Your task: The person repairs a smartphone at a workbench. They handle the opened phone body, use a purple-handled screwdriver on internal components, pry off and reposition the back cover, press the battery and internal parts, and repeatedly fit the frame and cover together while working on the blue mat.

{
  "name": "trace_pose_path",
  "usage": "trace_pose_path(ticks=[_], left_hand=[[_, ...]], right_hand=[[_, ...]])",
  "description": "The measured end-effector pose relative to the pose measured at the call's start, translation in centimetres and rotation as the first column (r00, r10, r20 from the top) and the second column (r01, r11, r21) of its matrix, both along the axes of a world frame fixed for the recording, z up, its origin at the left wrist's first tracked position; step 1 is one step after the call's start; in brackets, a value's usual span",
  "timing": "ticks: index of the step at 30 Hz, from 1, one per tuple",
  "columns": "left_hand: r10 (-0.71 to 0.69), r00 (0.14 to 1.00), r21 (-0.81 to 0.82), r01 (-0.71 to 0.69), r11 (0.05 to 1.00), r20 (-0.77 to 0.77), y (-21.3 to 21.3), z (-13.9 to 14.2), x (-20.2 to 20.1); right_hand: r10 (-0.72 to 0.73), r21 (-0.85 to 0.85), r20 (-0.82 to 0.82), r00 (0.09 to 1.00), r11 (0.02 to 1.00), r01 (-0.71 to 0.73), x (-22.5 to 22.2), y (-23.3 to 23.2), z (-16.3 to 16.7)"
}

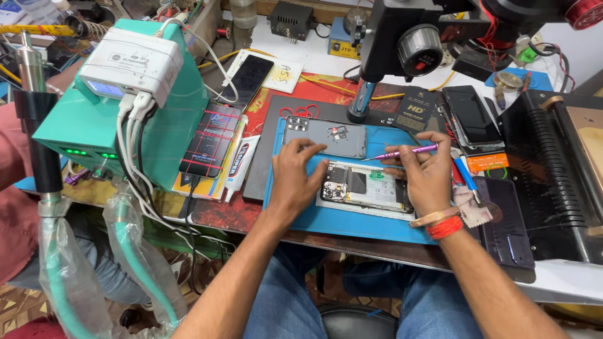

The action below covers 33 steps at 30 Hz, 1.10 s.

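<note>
Bracing opened phone (364,188) on blue mat (352,223): left hand (295,179) presses fingers spread on its near-left edge, keeping it from sliding. Right hand (427,172) pinches pink screwdriver (402,152), fingers closed round shaft, tip angled toward top edge; contact unclear. Removed grey back cover (326,135) parked just behind, within reach.

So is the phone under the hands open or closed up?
Open: the phone shows bare circuit board and battery, and its grey back cover lies apart.

Opened phone (367,188) partly under hands
</note>
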<state>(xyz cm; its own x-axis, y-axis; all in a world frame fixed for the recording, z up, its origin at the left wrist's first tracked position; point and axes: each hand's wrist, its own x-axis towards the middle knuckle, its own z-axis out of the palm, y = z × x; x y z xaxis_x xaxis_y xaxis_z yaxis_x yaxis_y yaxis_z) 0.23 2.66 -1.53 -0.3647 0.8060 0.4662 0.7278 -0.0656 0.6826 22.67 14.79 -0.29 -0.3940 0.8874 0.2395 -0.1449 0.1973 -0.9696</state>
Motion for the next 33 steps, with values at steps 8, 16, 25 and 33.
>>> trace_pose_path(ticks=[8, 16, 25, 33], left_hand=[[-0.035, 0.974, -0.046, 0.025, 0.999, -0.225, 4.3, 0.5, -1.0], [-0.052, 0.963, -0.116, 0.021, 0.993, -0.264, 5.9, 0.2, -1.5], [0.02, 0.975, -0.187, -0.062, 0.98, -0.222, 7.7, 0.7, -1.7], [0.022, 0.993, -0.217, -0.047, 0.975, -0.118, 7.2, 0.7, -1.7]], right_hand=[[-0.085, -0.092, -0.118, 0.989, 0.993, 0.074, 0.0, -0.7, -0.8], [-0.061, -0.01, -0.081, 0.995, 0.998, 0.061, -0.2, -1.1, -0.8], [-0.092, 0.007, -0.054, 0.994, 0.996, 0.093, -0.4, -0.9, -1.2], [-0.084, 0.016, -0.061, 0.995, 0.996, 0.085, -0.3, -0.7, -1.5]])
